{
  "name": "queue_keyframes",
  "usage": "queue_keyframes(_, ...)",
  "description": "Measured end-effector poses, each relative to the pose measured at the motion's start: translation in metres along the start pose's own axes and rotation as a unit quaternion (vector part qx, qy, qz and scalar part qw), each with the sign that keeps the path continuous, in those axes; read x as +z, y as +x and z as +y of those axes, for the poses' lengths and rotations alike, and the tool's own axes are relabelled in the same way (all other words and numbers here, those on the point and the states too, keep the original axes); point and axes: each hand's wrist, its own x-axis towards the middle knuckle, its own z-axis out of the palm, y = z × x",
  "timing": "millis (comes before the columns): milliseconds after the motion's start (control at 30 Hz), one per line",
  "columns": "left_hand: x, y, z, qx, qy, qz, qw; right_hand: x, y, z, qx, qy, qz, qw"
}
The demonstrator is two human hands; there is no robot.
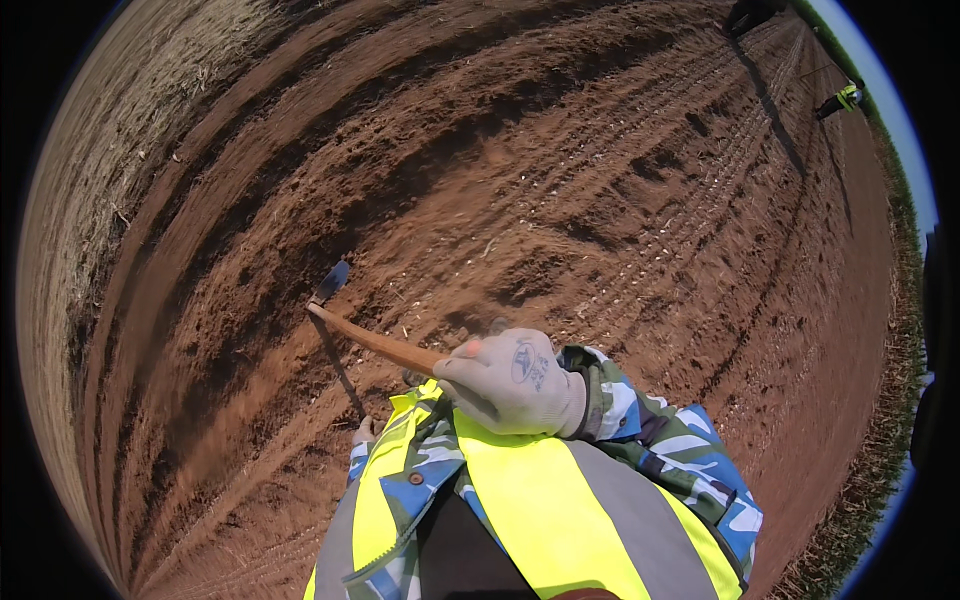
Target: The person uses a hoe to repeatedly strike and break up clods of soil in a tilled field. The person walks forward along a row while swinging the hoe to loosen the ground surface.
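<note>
My right hand [510, 382], in a pale work glove with a blue printed mark, is closed around the wooden handle of a hoe [382, 346]. The handle runs left from the glove to the metal blade [332, 280], which is at loosened reddish-brown soil [277, 300]. Only a small part of my left hand [367, 429] shows beside the left edge of my yellow vest; its fingers are mostly hidden. A thin dark line, apparently the handle's shadow, lies on the soil between the blade and my left hand.
Planted-looking furrows [660, 247] with small white pieces run toward the upper right. Raised soil ridges [247, 142] and dry straw [135, 127] lie left. A person in a yellow vest [847, 97] stands far right; a dark figure [750, 15] is at the top. Green plants line the right edge.
</note>
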Motion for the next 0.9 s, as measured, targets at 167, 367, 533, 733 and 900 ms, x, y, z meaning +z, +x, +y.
queue_keyframes(167,0.004,-0.001,0.002,0.001,0.009,0.000,1.000,0.003,-0.001,0.001,0.005,0.007,0.008,1.000)
queue_keyframes(367,0.007,-0.004,0.005,0.002,0.018,-0.001,1.000,0.005,-0.002,0.002,-0.001,0.002,0.016,1.000)
queue_keyframes(533,0.010,-0.007,0.006,0.002,0.024,-0.003,1.000,0.007,-0.004,0.003,-0.002,-0.012,0.023,1.000)
queue_keyframes(733,0.012,-0.009,0.008,0.002,0.027,-0.005,1.000,0.008,-0.006,0.004,0.007,-0.016,0.011,1.000)
queue_keyframes(900,0.016,-0.007,0.010,0.002,0.032,-0.008,0.999,0.010,-0.006,0.005,-0.005,-0.028,0.035,0.999)
